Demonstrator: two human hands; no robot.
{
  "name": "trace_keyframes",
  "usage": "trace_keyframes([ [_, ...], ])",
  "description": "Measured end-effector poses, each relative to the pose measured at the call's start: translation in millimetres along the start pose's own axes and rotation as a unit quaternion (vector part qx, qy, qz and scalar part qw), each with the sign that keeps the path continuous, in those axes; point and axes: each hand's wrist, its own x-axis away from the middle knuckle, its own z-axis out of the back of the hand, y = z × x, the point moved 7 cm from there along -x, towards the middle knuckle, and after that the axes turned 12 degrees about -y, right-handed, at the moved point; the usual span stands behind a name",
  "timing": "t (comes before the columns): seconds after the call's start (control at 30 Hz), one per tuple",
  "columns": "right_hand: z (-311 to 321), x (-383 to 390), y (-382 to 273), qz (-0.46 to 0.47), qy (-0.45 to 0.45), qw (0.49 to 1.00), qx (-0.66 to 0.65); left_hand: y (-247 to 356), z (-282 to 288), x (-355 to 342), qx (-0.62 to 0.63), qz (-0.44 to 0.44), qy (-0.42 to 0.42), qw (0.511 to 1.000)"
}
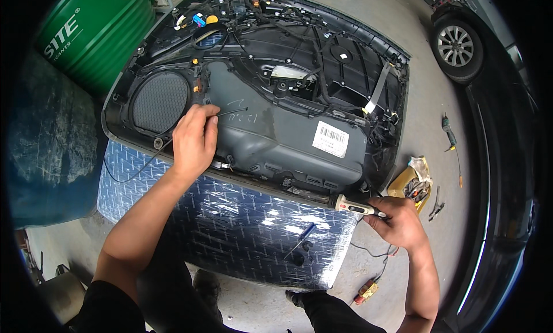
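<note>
A black car door inner panel, with a round speaker grille, wiring and a white barcode label, lies on a plastic-wrapped blue base. My left hand is closed on a thin black rod over the panel, left of its middle. My right hand grips a cream-and-black handheld tool at the panel's lower right edge; its tip is hard to make out. A blue screwdriver and small black pieces lie on the wrap below.
A green drum and dark-blue container stand left. A dark car stands right. On the floor are a yellow box of tools, a green corded tool, a power strip with cable and small tools.
</note>
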Motion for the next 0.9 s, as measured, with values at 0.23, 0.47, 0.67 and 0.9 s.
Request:
trace_keyframes([
  [0.23, 0.2, -1.1, -1.9, -0.020, -0.017, 0.999, 0.025, 0.3, -0.7, 0.1, 0.002, 0.001, -0.006, 1.000],
  [0.47, 7.9, 0.9, -1.1, 0.003, 0.014, 1.000, 0.013, 1.0, -1.3, 0.2, 0.004, -0.003, -0.004, 1.000],
  [0.67, 5.6, -3.1, -3.3, -0.003, 0.004, 0.999, 0.034, -0.4, -1.5, 1.3, -0.004, -0.004, -0.013, 1.000],
  [0.9, 7.1, -2.4, -2.6, 0.012, 0.016, 1.000, 0.014, -0.4, -2.1, 0.3, 0.002, -0.007, -0.005, 1.000],
])
